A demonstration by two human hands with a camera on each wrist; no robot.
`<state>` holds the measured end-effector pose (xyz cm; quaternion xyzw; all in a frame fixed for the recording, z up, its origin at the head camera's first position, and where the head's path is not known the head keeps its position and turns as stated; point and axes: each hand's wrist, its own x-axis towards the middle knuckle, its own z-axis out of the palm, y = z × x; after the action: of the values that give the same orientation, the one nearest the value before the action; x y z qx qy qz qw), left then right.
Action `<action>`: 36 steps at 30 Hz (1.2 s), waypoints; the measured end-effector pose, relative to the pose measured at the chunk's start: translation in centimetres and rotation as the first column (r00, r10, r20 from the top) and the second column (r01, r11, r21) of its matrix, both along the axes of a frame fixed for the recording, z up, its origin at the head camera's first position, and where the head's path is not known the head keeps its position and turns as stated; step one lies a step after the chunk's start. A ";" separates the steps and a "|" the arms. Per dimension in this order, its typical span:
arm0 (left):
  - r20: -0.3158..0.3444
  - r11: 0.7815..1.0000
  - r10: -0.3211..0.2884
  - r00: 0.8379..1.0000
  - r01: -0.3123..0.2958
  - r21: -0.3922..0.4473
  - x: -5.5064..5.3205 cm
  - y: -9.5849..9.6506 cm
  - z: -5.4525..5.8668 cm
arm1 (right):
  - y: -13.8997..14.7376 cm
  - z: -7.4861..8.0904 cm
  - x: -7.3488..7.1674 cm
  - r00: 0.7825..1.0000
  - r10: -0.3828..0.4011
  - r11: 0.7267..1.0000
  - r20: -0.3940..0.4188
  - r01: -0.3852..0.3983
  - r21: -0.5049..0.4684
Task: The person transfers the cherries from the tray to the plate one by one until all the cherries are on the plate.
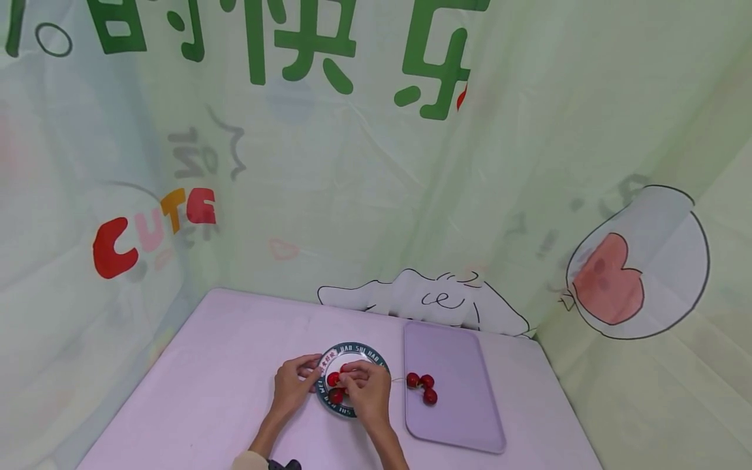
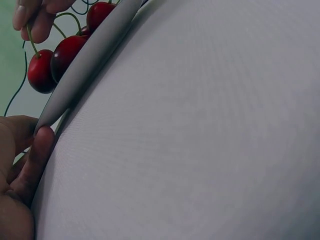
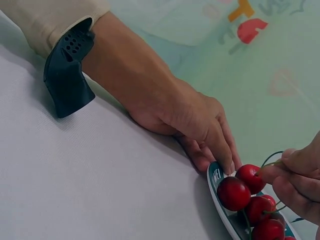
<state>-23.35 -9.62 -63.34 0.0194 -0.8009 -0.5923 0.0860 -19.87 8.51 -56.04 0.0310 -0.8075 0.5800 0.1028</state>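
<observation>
A round plate point(image 1: 363, 350) with a dark green lettered rim lies on the table, several red cherries point(image 3: 234, 194) gathered on it. At its left edge my left hand point(image 1: 289, 386) grips the rim, thumb above and a finger beneath in the left wrist view. From the right, my right hand point(image 1: 371, 395) reaches over the plate and pinches the green stem of one cherry point(image 3: 251, 178) between thumb and fingertips. That cherry hangs at the plate's edge against the others in the left wrist view. In the head view the right hand hides part of the pile.
To the right of the plate lies a light purple tray point(image 1: 464, 405). Three cherries point(image 1: 430, 396) sit near its left side, a thin stem reaching over the edge. Printed curtains point(image 1: 329, 196) stand behind and beside the pale table point(image 1: 235, 352).
</observation>
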 end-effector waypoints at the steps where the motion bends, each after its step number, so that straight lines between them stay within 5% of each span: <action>1: 0.002 1.000 0.000 1.000 0.000 0.000 0.0 0.0 0.0 | -0.1 0.1 0.0 1.000 -0.004 1.000 -0.004 0.004 0.010; 36: -0.009 1.000 -0.008 1.000 0.008 -0.009 -0.1 0.0 -0.3 | -0.7 -0.6 0.2 0.997 0.078 0.974 -0.023 -0.072 0.213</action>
<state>-23.45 -9.61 -63.59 0.0130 -0.8031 -0.5892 0.0876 -19.70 7.78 -56.60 0.0813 -0.8613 0.4935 0.0893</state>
